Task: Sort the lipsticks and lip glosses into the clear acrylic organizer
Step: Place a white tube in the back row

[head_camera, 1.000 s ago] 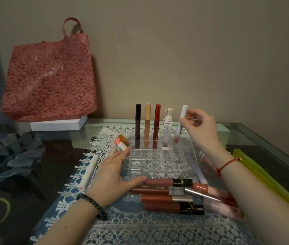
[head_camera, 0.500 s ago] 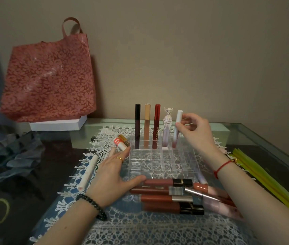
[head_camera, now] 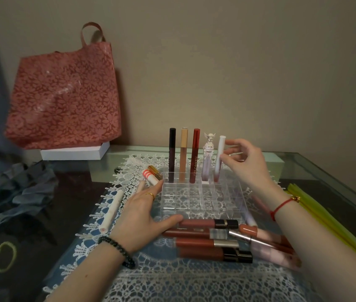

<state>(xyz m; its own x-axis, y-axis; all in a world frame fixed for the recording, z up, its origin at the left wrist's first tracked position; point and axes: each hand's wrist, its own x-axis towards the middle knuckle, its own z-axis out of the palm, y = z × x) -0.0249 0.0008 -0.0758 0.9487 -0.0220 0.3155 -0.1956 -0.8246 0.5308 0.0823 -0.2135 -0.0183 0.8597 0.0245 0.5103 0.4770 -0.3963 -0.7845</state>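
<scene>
Five tubes stand upright in the back row of the clear acrylic organizer (head_camera: pixel 194 200): from the left, a black-capped gloss (head_camera: pixel 172 153), a beige gloss (head_camera: pixel 183 153), a red gloss (head_camera: pixel 195 155), a cherub-topped lilac tube (head_camera: pixel 208 162) and a white-capped lip gloss (head_camera: pixel 219 159). The white-capped lip gloss sits in the fifth cell. Its long axis is near vertical, cap up and pink-tinted base down, and the cap leans slightly toward the right hand (head_camera: pixel 245 164). That hand hovers just beside the cap with fingers loosely curled; whether the fingertips pinch the tube or are merely close cannot be told. The left hand (head_camera: pixel 142 214) lies flat on the lace mat (head_camera: pixel 172 280), fingers straight along the organizer's left wall and thumb at its front corner, gripping nothing. Loose lipsticks and glosses (head_camera: pixel 196 243) lie on their sides just in front of the organizer, long axes running left to right, partly under the right forearm. A white tube (head_camera: pixel 112 211) lies apart at the left.

Probable hazards: the tubes are tall for such shallow cells, so a fingertip catching the cap on withdrawal could tip the white-capped lip gloss against the cherub-topped lilac tube and topple the row. The organizer looks light and might slide on the lace if not braced. A lowered forearm could roll the loose tubes across the glass desk (head_camera: pixel 325 177).
</scene>
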